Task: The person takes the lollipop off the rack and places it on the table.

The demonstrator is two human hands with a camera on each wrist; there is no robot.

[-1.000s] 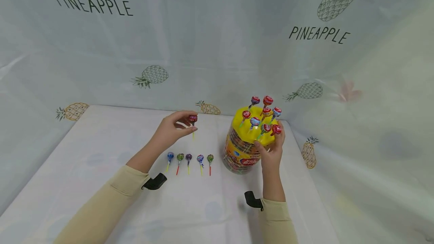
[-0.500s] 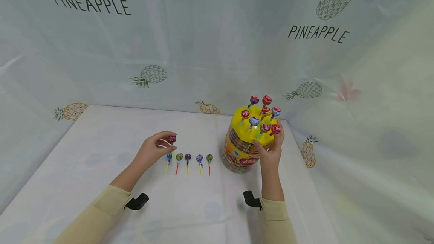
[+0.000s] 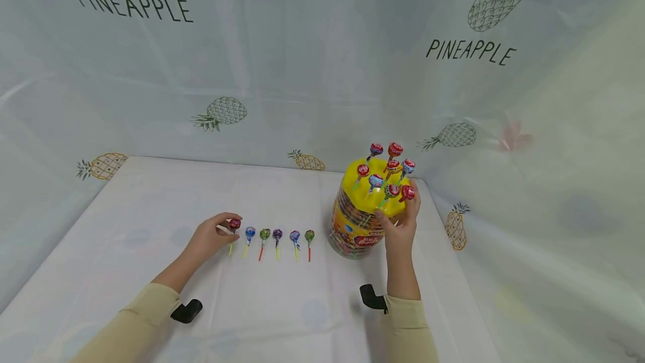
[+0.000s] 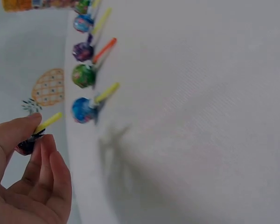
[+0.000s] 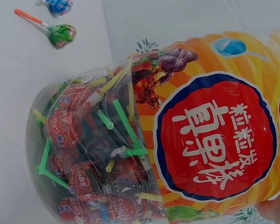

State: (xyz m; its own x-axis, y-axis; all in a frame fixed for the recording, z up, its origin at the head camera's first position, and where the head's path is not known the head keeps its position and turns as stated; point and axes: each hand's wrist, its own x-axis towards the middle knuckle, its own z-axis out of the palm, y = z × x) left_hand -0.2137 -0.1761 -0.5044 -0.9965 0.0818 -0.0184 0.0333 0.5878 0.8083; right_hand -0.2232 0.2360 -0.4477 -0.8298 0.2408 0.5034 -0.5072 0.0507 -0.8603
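Note:
My left hand (image 3: 208, 240) pinches a dark red lollipop (image 3: 234, 224) with a yellow stick between thumb and fingers, at the left end of a row of lollipops. In the left wrist view the held lollipop (image 4: 26, 145) has its stick pointing up to the right, beside a blue lollipop (image 4: 84, 110). My right hand (image 3: 401, 228) grips the upper side of a big clear candy jar (image 3: 353, 228) with a yellow lid (image 3: 355, 190). Several lollipops stand upright in the lid. In the right wrist view the jar's label (image 5: 214, 140) shows, with many wrapped lollipops visible through the clear wall.
The row on the white table (image 3: 282, 307) includes a blue lollipop (image 3: 249, 233), a green one (image 3: 264, 234), a purple one (image 3: 277, 234) and another green one (image 3: 309, 235) nearest the jar. A pineapple-print curtain (image 3: 322, 71) hangs behind the table.
My left hand has moved left and toward me with the dark red lollipop, from above the table to the left end of the row. My right hand keeps its grip on the jar.

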